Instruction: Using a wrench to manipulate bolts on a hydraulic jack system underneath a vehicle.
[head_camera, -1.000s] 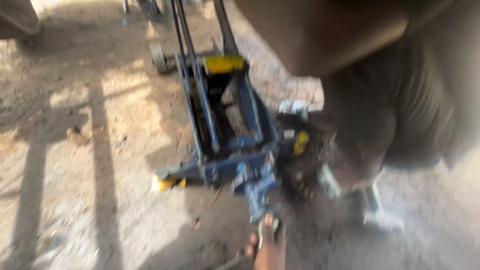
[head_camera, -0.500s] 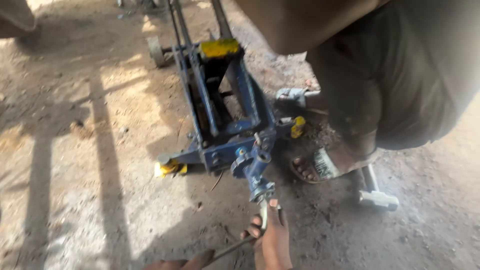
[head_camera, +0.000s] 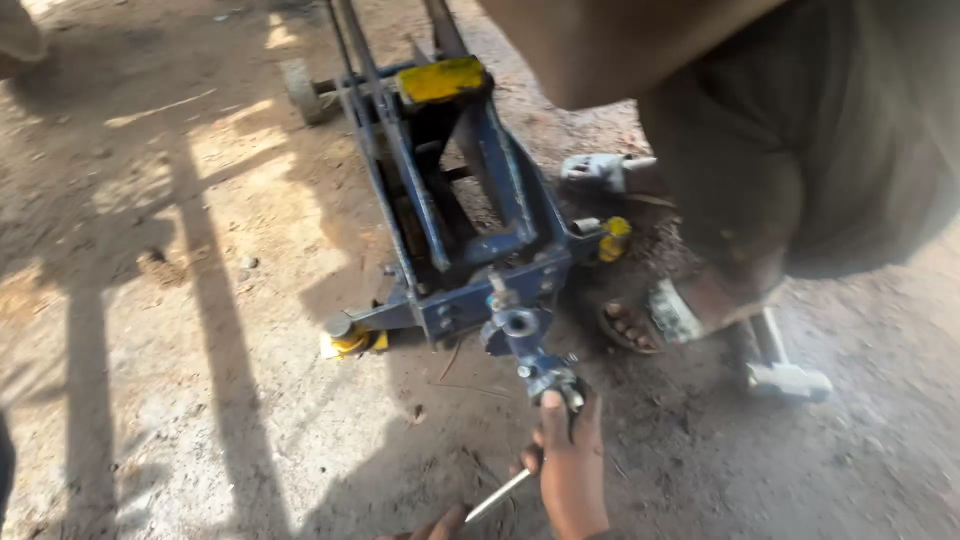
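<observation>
From the head view, a blue steel floor jack with a yellow saddle pad (head_camera: 455, 220) lies on the sandy, sunlit ground (head_camera: 200, 300), its frame running from the upper middle of the frame down toward the lower centre, where its blue handle socket with a round metal opening (head_camera: 525, 340) juts out toward the person. The right hand (head_camera: 570, 455) comes up from the bottom edge, just right of centre, its thumb and fingers closed round the silvery end of that socket, so the jack sits directly above and in touch with it. The left hand (head_camera: 435, 525) only peeps in at the bottom edge, a little left of the right one; a thin pale metal rod (head_camera: 497, 495) runs between the two hands, though whether the left fingers are gripping it cannot be told. To the right of the jack stands another person's sandalled foot (head_camera: 650, 320), with a dark trouser leg (head_camera: 800, 170) filling the upper right. A small yellow caster wheel (head_camera: 350, 340) shows at the jack's near left corner.
</observation>
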